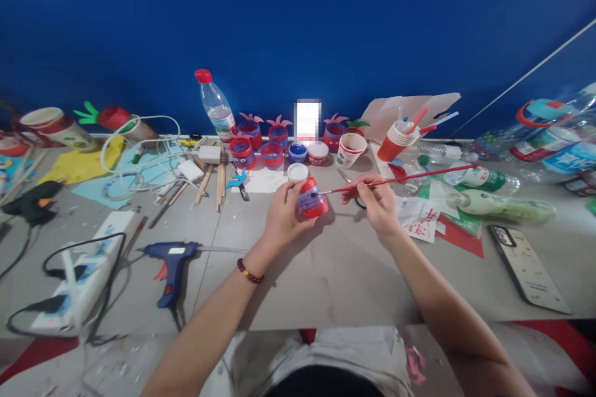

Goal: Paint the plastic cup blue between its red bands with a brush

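Note:
My left hand (285,214) is closed around a small cup painted red and purple (313,200), tilted on its side above the table. In my right hand (376,201) is a long red paintbrush (401,178), its tip touching the purple band of the cup. Just behind the cup lies a white jar lid (297,172). Open paint pots, one blue (298,152) and one pale pink (318,153), stand farther back. Beside them are several red and purple painted cups (271,155). Partly hidden by my right hand is a pair of scissors (345,177).
A blue glue gun (171,263) and a white power strip (86,273) with cables lie at left. A phone (528,268) rests at right, near plastic bottles (484,178). A paper cup (351,150) and stacked cups holding brushes (395,141) stand at the back.

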A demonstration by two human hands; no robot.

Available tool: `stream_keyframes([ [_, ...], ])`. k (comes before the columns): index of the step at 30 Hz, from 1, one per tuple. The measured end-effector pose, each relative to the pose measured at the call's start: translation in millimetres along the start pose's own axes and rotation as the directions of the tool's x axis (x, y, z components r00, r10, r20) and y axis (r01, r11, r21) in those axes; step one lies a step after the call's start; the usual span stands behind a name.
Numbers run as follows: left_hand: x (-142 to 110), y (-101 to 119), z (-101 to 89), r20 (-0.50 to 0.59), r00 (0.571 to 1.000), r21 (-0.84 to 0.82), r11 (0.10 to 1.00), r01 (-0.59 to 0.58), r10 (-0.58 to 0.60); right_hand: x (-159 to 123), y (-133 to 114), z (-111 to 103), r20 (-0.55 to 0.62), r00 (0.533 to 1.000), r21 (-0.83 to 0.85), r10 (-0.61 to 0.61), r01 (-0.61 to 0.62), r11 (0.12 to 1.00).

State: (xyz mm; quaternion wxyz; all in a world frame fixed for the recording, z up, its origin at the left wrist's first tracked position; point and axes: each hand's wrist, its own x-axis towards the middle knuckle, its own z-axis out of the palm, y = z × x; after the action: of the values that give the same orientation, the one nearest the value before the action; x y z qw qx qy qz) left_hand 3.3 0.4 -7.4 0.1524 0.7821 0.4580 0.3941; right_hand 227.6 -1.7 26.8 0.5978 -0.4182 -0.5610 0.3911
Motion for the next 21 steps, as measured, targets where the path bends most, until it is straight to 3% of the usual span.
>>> stream_keyframes([
  [6, -1, 0, 0.2, -0.019, 0.999, 0.007, 1.0, -0.026, 0.026, -4, -9, 10, 0.078, 0.997, -0.074, -0.025, 0.031, 0.997],
  [21, 2, 2, -2.3, -0.036, 0.999, 0.034, 0.999, -0.015, 0.016, 8, 4, -8, -0.075, 0.995, -0.112, -0.07, 0.061, 0.992],
])
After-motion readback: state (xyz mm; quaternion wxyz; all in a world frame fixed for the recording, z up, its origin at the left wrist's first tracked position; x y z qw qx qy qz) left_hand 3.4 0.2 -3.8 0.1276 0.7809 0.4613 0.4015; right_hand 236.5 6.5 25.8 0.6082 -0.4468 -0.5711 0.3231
